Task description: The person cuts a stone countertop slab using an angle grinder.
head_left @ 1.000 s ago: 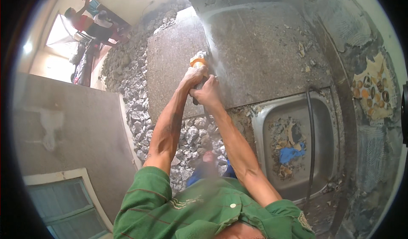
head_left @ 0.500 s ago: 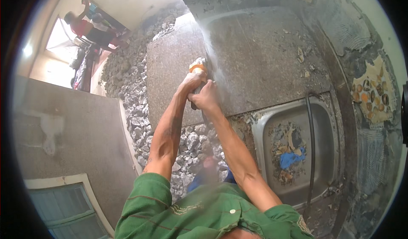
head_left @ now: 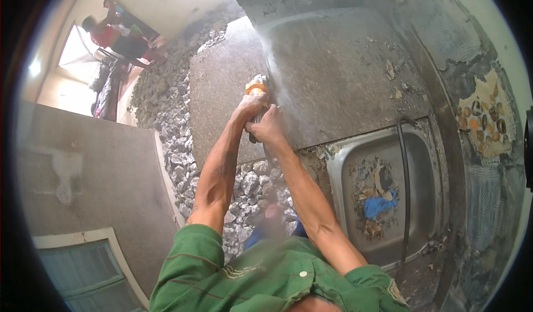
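Both my arms reach forward over a grey speckled stone slab. My left hand is wrapped round the front of an angle grinder, close behind its orange collar. Just behind it, my right hand grips the tool's darker rear body. The grinder's dusty head rests at or close over a line across the slab, where pale dust streaks and hazes the surface. Its disc cannot be made out. Part of the grinder's body is hidden by my fingers.
Broken rubble covers the floor left of the slab and round my legs. On the right, a steel sink holds debris and a blue scrap, with a black hose across it. Two people are at the far left.
Both hands keep their grip on the angle grinder in nearly the same place. The view has shifted slightly, and the people at the far left have moved a little.
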`<state>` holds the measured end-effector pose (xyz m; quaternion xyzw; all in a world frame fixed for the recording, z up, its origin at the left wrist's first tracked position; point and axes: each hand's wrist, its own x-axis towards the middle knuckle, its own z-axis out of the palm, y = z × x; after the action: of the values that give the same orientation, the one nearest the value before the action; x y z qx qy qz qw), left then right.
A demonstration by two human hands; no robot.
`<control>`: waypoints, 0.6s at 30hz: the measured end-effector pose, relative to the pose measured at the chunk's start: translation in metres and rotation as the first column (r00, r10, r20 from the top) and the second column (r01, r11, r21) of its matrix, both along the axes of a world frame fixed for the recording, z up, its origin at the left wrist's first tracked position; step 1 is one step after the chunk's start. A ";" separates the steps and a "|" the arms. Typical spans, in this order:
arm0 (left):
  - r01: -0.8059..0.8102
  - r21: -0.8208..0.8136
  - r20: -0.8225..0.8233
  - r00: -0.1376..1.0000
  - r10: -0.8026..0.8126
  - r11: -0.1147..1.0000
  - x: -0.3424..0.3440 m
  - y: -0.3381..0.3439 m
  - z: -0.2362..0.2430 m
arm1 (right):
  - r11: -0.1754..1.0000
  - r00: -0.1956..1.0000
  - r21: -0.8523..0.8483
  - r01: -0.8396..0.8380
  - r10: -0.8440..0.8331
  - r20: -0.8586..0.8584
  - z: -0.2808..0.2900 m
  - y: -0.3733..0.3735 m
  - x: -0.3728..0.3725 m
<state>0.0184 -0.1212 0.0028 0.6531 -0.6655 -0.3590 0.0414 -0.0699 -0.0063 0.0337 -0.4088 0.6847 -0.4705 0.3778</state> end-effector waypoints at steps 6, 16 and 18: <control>0.059 0.004 0.002 0.998 -0.059 0.998 0.004 -0.005 -0.007 | 0.997 0.998 0.055 -0.063 0.062 0.021 0.000 0.002 -0.002; 0.115 0.000 0.064 0.991 -0.115 0.993 -0.005 0.014 0.018 | 0.998 0.997 0.011 -0.056 0.056 0.043 -0.004 0.006 0.001; 0.096 -0.016 0.010 0.995 -0.096 0.995 -0.005 0.016 0.020 | 0.999 0.999 -0.017 -0.034 0.034 0.020 -0.006 0.006 0.001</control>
<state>0.0137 -0.1051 0.0226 0.6216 -0.6993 -0.3520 0.0262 -0.0693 -0.0004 0.0280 -0.4187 0.6699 -0.4738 0.3891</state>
